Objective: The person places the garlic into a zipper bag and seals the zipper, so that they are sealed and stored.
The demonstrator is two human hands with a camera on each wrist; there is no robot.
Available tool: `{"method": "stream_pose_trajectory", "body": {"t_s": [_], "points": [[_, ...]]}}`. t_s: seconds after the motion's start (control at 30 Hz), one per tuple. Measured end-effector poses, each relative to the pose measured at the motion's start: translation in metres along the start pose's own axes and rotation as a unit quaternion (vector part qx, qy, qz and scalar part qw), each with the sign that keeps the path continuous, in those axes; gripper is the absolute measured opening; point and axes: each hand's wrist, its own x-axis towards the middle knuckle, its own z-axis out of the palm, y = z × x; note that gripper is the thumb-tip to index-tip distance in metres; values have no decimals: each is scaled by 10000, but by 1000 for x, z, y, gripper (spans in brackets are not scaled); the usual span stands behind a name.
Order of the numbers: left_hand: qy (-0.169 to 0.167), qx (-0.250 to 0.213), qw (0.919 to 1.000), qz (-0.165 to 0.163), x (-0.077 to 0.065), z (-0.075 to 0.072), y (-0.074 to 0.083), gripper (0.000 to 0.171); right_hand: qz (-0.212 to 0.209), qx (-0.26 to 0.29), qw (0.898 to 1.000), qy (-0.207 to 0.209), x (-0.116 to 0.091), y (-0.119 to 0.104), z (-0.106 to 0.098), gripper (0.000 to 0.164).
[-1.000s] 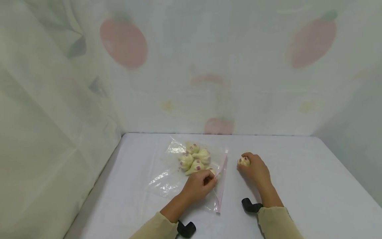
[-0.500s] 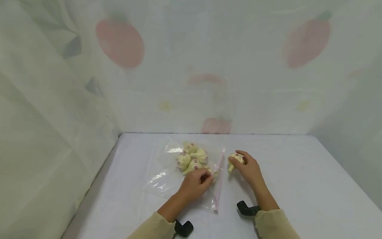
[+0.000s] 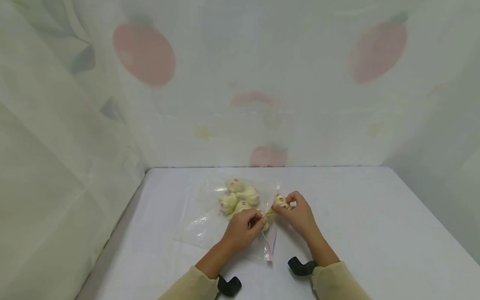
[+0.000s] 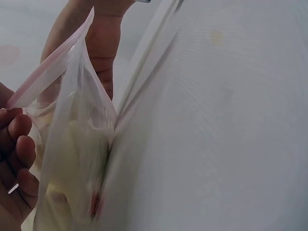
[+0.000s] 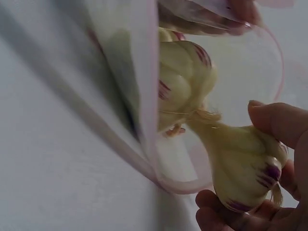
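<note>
A clear zip bag (image 3: 196,227) with a pink-edged mouth lies on the table, several garlic bulbs (image 3: 248,196) inside it. My left hand (image 3: 241,229) pinches the upper lip of the mouth and lifts it, so the bag gapes toward the right. In the left wrist view the pink rim (image 4: 50,60) rises from my curled fingers. My right hand (image 3: 298,214) grips another garlic bulb (image 5: 243,166) between thumb and fingers. Its stem points into the bag's mouth, close to a bulb (image 5: 185,79) inside.
The table (image 3: 360,225) has a white cover. Behind it hangs a pale curtain (image 3: 318,133) with faded fruit prints, and another drape (image 3: 45,175) runs along the left side. Black curved pieces (image 3: 229,286) are worn at both wrists.
My right hand has carried its garlic bulb leftward from beside the bag to the mouth, turning the stem toward the opening. The left hand keeps hold of the lip, and the mouth gapes wider.
</note>
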Motion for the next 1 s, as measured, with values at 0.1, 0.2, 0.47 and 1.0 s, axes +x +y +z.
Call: {"method": "stream_pose_trajectory", "body": {"t_s": [0.1, 0.2, 0.47, 1.0], "points": [[-7, -6, 10000, -49, -1, 0, 0, 9, -79, -124, 9999, 8, -4, 0, 5, 40], [-17, -69, 9999, -102, -2, 0, 0, 8, -341, -344, 9987, -128, -8, -1, 8, 27], [-19, -58, 10000, -31, -3, 0, 1, 7, -1270, -509, 9871, -832, -14, -7, 18, 15], [-691, 256, 9973, -7, -2, 4, 6, 8, 16, 654, 9972, 354, -2, 3, 7, 28]]}}
